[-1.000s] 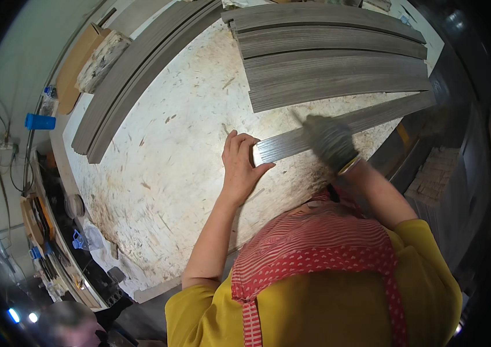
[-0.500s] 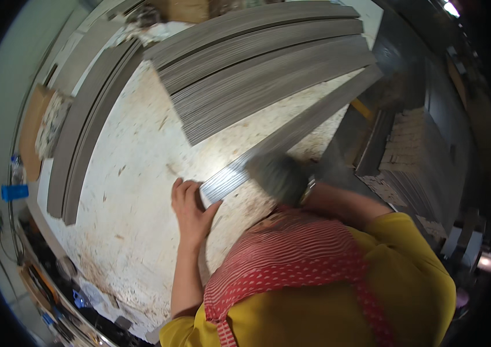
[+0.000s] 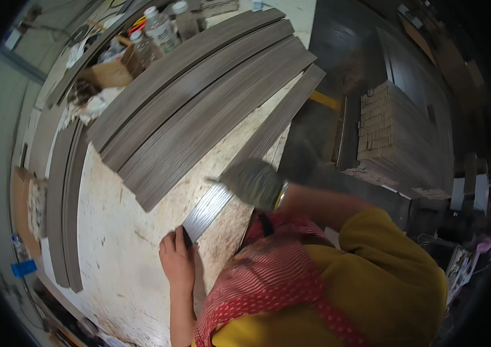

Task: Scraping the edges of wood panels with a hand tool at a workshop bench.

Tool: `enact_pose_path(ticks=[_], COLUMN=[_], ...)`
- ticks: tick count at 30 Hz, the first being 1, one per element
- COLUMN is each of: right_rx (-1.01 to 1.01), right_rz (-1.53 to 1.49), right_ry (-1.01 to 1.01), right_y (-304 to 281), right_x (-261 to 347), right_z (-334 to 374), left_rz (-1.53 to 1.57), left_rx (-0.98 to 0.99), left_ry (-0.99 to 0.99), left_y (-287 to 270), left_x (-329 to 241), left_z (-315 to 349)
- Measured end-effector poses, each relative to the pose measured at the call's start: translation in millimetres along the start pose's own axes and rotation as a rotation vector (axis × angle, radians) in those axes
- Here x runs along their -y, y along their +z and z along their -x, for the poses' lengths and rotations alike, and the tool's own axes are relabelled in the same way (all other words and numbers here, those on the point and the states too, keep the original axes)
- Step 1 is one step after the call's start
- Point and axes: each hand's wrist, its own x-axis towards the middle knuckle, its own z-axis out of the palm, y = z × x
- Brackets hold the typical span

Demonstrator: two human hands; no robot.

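Note:
A narrow grey wood-grain plank [image 3: 257, 139] lies slantwise on the worn white table [image 3: 112, 231], its near end shining in the light. At that end, my bare left hand [image 3: 177, 257] is closed, with a small black piece [image 3: 187, 237] at its fingertips against the plank. What the black piece is cannot be made out. My right hand [image 3: 255, 184], in a grey-green work glove, is over the middle of the plank. Its fingers are blurred and partly hidden, so their grip does not show. Left of the plank, wider grey planks [image 3: 199, 133] lie in rows.
More narrow planks [image 3: 66, 214] run along the left edge. Clear plastic bottles [image 3: 161, 32] and a cardboard box [image 3: 109, 74] stand beyond the rows. On the right, past the table edge, is a tall stack of boards [image 3: 401, 139]. A blue clip-like thing [image 3: 24, 268] is at far left.
The view has turned, bringing the bottles into sight. My left hand has closed from spread fingers, and a black piece now shows at it. My gloved right hand remains over the plank.

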Motion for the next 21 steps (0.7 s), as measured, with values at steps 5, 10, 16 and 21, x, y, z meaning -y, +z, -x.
enact_pose_path(ticks=[5, 10, 16, 21], right_rx=[-0.426, -0.082, 0.085, -0.121], right_rz=[0.692, 1.360, 0.464, 0.338], right_ry=[0.265, 0.232, 0.567, 0.450], right_y=[-31, -12, -79, -46], right_x=[-242, -257, -329, -377], right_z=[76, 72, 76, 111], left_rz=[-0.016, -0.085, -0.105, -0.151], left_rx=[-0.046, 0.080, 0.168, 0.182], left_ry=[0.008, -0.011, -0.033, -0.093], left_y=[-10, -19, -27, -31], left_x=[-11, -12, -14, -21], left_z=[-4, -27, -30, -27])
